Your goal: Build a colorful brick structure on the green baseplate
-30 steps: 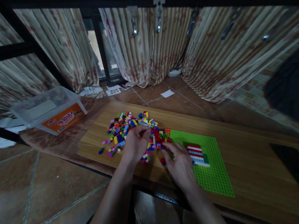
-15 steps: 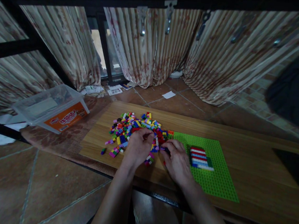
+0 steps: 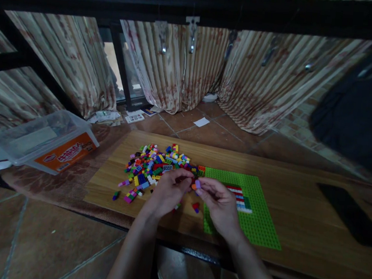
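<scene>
My right hand point(image 3: 222, 203) pinches a small purple toy brick point(image 3: 198, 184), with an orange piece point(image 3: 194, 186) right against it. Close by on the left, my left hand point(image 3: 170, 192) has its thumb and fingers curled together near these pieces. What its fingertips hold, if anything, I cannot make out. Beyond the left hand spreads a pile of mixed toy bricks point(image 3: 151, 160). A green baseplate point(image 3: 260, 215) lies on the right, bearing a block of red, white and blue striped bricks point(image 3: 241, 198), partly hidden by my right hand. A red and blue piece point(image 3: 195, 207) lies between my wrists.
The wooden board point(image 3: 294, 201) carries everything, with a dark flat object point(image 3: 350, 214) at its right. A clear plastic tub point(image 3: 49, 138) with an orange label stands to the left. Striped curtains point(image 3: 165, 72) and a dark metal bar point(image 3: 197, 10) are beyond.
My right hand has lifted off the board with the purple brick, close to the left hand. The whole view has shifted, so the scene sits further left and slightly lower.
</scene>
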### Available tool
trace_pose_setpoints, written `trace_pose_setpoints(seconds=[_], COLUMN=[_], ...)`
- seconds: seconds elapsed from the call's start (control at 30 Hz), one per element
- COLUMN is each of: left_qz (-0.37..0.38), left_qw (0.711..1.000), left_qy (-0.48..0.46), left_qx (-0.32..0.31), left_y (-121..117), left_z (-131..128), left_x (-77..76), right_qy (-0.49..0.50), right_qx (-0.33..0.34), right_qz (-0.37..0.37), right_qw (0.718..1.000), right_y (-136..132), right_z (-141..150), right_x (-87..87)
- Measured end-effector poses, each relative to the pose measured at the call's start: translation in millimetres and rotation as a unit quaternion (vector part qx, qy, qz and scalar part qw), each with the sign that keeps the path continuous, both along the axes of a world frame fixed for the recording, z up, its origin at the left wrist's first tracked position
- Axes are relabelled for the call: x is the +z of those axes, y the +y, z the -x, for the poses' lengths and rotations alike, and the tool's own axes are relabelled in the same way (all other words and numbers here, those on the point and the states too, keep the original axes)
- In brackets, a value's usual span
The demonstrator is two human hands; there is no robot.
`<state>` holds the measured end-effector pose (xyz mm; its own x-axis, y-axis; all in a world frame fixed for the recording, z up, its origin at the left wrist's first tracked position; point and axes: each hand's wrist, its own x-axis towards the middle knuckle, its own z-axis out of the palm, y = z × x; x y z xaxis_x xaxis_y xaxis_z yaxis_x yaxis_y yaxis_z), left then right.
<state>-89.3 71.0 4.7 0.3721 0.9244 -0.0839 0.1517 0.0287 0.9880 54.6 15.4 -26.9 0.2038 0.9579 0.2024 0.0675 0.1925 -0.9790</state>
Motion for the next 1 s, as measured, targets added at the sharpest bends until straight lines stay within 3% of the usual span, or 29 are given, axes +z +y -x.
trace_pose_setpoints(seconds=[0.2,0.4,0.57,0.77,1.0], left_qz=[0.136,0.167,0.18,0.232,0.243], left_qw=[0.987,0.978,0.976,0.959,0.952], left_qy=[-0.084,-0.122,-0.123,-0.163,-0.182], left_qx=[-0.014,-0.008,0.001,0.017,0.045], left_y=[-6.2,-8.5,-8.0,-9.7,-10.7], left_z=[-4.4,-4.9,-5.4,-7.0,-8.0], left_x=[10.2,12.9,10.3,15.6,18.3], right_qy=[-0.023,-0.136,-0.173,-0.149,-0.085], right_qx=[-0.005,-0.04,-0.012,-0.038,-0.047], right_qz=[-0.03,-0.061,-0.084,-0.105,-0.076], right_qw=[0.999,0.988,0.981,0.983,0.992], right_y=[-2.4,-3.9,-5.6,-7.0,-7.8], right_z=[-2.9,-5.6,-6.0,-5.0,-0.8], right_x=[2.2,5.3,9.3,5.5,1.4])
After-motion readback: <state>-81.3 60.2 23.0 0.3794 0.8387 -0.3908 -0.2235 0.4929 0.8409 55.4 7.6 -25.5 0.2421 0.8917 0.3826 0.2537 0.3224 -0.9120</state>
